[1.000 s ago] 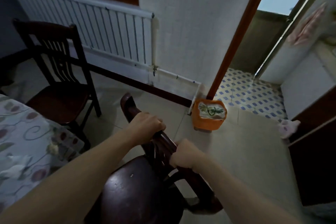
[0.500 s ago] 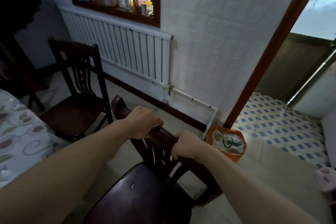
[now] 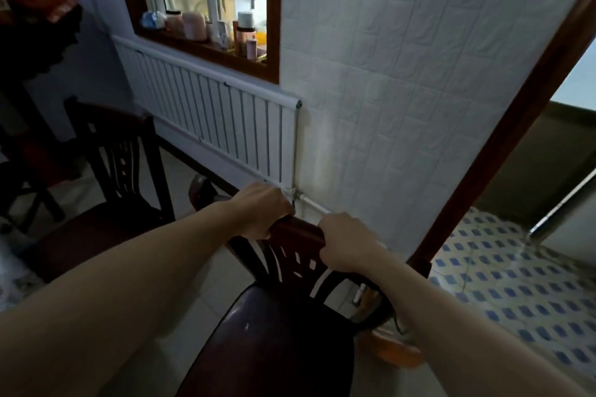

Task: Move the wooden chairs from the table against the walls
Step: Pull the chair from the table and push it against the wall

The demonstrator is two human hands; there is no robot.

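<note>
A dark wooden chair [image 3: 277, 342] stands right in front of me, its back towards the white tiled wall [image 3: 403, 90]. My left hand [image 3: 261, 209] grips the top rail of its back on the left. My right hand [image 3: 348, 245] grips the same rail on the right. A second dark wooden chair [image 3: 106, 190] stands to the left, beside the table, its back towards the radiator. The held chair's legs are hidden below the seat.
A white radiator [image 3: 213, 126] runs along the wall under a window sill with several bottles. An orange bin [image 3: 393, 351] sits on the floor behind the held chair. A brown door frame [image 3: 503, 145] opens onto a blue-patterned tiled floor [image 3: 516, 277]. The tablecloth edge [image 3: 13, 274] shows at far left.
The held chair has moved closer to the white wall with both hands gripping its back rail. The orange bin is now mostly hidden behind the chair and my right arm.
</note>
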